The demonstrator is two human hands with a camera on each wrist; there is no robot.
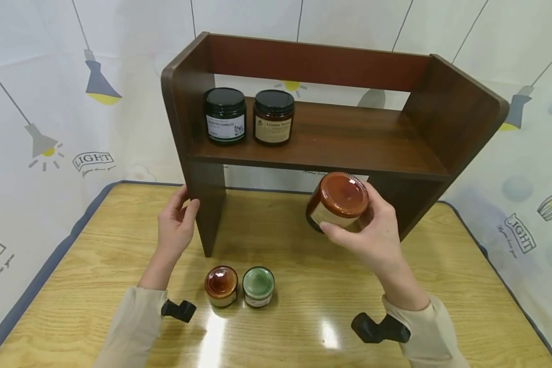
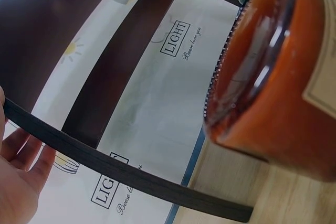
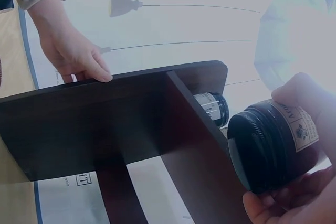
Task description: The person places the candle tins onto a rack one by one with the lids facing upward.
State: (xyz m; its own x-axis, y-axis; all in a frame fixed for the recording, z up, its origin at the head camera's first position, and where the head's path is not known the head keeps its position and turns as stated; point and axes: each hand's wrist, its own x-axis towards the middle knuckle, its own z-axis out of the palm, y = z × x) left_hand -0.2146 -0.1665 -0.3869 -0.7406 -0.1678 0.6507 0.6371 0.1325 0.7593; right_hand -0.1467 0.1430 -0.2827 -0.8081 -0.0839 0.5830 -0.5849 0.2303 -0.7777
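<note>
My right hand [image 1: 372, 230] grips an amber candle jar [image 1: 342, 197] with a cream label, thumb on the label side and fingers around the far side. The jar is held tilted, its glass base facing up toward my head; its black lid [image 3: 252, 148] shows in the right wrist view. It is in front of the shelf board of a dark brown wooden shelf [image 1: 322, 163]. At the shelf's left side panel, my left hand [image 1: 177, 220] touches the outer side and front edge with relaxed fingers. In the left wrist view its fingers [image 2: 39, 166] lie beside the panel.
Two black-lidded candle jars, one white-labelled [image 1: 225, 116] and one cream-labelled [image 1: 273, 117], stand upright at the shelf's left end. On the wooden table [image 1: 303, 317], an amber jar [image 1: 221, 286] and a green jar [image 1: 258, 286] sit base up. A printed cloth [image 1: 96, 128] hangs behind.
</note>
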